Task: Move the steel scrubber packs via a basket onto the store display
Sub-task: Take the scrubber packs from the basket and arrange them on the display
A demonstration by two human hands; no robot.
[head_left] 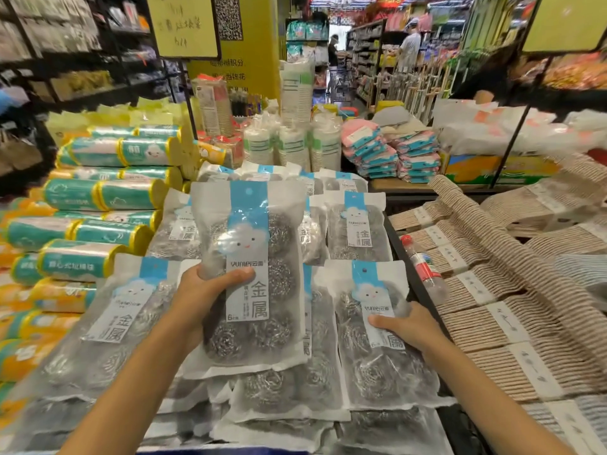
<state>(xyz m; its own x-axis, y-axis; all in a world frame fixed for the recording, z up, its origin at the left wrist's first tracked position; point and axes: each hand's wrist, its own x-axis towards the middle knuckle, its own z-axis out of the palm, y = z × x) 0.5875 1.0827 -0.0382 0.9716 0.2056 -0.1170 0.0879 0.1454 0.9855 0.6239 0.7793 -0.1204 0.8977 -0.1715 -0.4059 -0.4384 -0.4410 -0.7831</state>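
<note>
Several clear packs of steel scrubbers with blue cloud labels lie stacked on the store display. My left hand point(205, 300) grips one scrubber pack point(259, 244) by its left edge, thumb across the label, and holds it upright above the pile. My right hand point(409, 326) rests on another scrubber pack point(377, 362) that lies flat at the right of the pile, with the thumb pressed on its label and the fingers curled over its right edge. More packs point(356, 224) lie behind. No basket is in view.
Rolls of teal and yellow bags point(98, 195) fill the left side. Beige cloth bundles point(492, 290) lie to the right, beyond a black divider, with a red-capped bottle point(423, 267) beside it. Paper cup stacks point(292, 139) and pink cloths point(391, 152) stand behind. People stand in the far aisle.
</note>
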